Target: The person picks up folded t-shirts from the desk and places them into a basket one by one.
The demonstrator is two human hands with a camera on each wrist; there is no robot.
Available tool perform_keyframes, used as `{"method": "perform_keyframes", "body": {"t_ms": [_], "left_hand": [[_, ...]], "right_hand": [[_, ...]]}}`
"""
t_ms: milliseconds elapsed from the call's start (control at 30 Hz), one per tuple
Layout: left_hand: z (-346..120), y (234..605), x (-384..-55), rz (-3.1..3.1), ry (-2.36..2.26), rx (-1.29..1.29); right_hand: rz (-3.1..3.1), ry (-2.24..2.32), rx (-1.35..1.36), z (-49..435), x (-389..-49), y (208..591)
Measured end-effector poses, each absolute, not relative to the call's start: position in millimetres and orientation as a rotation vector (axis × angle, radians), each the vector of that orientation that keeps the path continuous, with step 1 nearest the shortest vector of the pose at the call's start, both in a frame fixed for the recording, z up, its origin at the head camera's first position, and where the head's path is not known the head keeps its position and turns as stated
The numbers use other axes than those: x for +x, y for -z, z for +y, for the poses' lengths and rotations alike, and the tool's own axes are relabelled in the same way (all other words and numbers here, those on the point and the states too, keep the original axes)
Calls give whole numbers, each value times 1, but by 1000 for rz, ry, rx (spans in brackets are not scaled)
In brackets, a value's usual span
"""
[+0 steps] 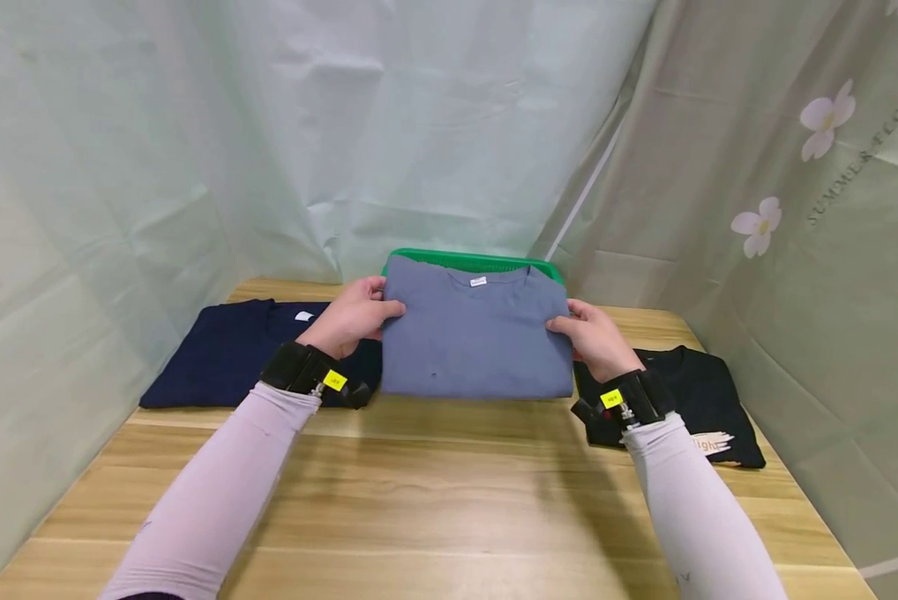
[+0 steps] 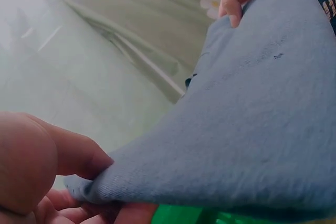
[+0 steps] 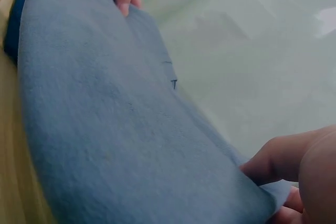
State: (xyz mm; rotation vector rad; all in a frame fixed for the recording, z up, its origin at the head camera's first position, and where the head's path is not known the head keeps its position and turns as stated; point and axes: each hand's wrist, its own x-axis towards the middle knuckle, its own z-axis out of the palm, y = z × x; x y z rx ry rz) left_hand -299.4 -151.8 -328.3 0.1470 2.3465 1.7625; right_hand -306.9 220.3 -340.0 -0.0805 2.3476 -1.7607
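One folded slate-grey fabric shirt [image 1: 479,342] with a white neck label [image 1: 478,282] is held up, its collar edge away from the wearer, above a light wood-grain surface [image 1: 449,483]. Two bare hands grip it: the left hand [image 1: 355,317] pinches one side edge, thumb on top and fingers beneath, and the right hand [image 1: 597,333] pinches the opposite edge the same way. Directly behind the shirt, partly hidden by it, is a green plastic basket [image 1: 486,262] with slotted walls; whether it holds anything cannot be told.

By all appearances, the folding is finished and the shirt is lifted; setting it down is the part left undone. Two more garments lie folded on the surface, neither in the hands' grip: a navy-blue fabric shirt [image 1: 224,350] with a white label to the left, and a black fabric shirt [image 1: 696,387] with a pale printed patch to the right.

The count stands at three shirts, one each of grey, navy and black; one basket; two hands; and two black wrist straps, left [image 1: 299,367] and right [image 1: 647,396], each bearing one yellow tag.
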Motion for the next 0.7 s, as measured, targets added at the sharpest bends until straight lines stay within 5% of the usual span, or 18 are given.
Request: {"method": "perform_keyframes", "body": {"t_ms": [700], "left_hand": [[-135, 320, -356, 2194, -2058, -41]], "right_hand": [[2322, 1891, 29, 204, -358, 324]]}}
